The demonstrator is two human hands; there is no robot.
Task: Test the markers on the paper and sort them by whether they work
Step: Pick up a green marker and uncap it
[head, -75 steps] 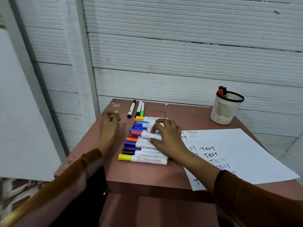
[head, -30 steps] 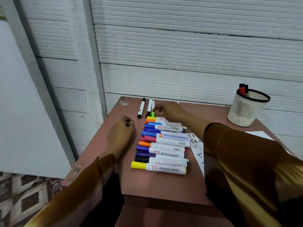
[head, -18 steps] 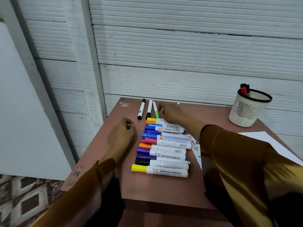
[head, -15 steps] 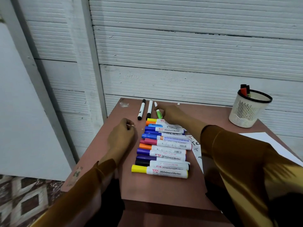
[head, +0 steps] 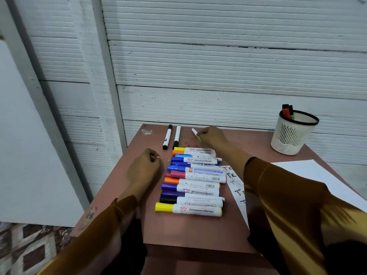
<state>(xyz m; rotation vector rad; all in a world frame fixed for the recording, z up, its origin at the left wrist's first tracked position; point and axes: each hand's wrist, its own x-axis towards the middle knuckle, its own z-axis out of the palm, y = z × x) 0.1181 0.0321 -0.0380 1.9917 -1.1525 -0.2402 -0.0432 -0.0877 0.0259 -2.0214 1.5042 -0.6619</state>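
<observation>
Two hands reach over a small reddish-brown table [head: 190, 233] set against a white ribbed wall [head: 218, 66]. A person in mustard-brown sleeves stands at the near edge. Their right hand [head: 213, 135] stretches to the far side of the table, its grip closed around a slim green marker [head: 195, 133]: the white end pokes out to the left of the fingers and a bit of green shows below them. Their left hand [head: 144, 167] rests on the table just left of a row of markers [head: 193, 180], fingers curled into a loose fist; whether it holds anything small cannot be told. The row holds about a dozen thick whiteboard markers lying side by side, caps pointing left, in yellow, orange, blue, pink, purple and black, with a yellow-capped one nearest the person. Beyond the row, near the far left corner, two slim markers lie close together and nearly parallel: a black-capped slim marker [head: 167, 137] and a white slim marker [head: 176, 137]. To the right of the row lies a white sheet of paper [head: 309, 171], partly covered by the right sleeve, with the word TEST partly visible along its left edge. At the far right corner stands a white mesh pen cup [head: 292, 133] with a black rim, holding a few pens.
</observation>
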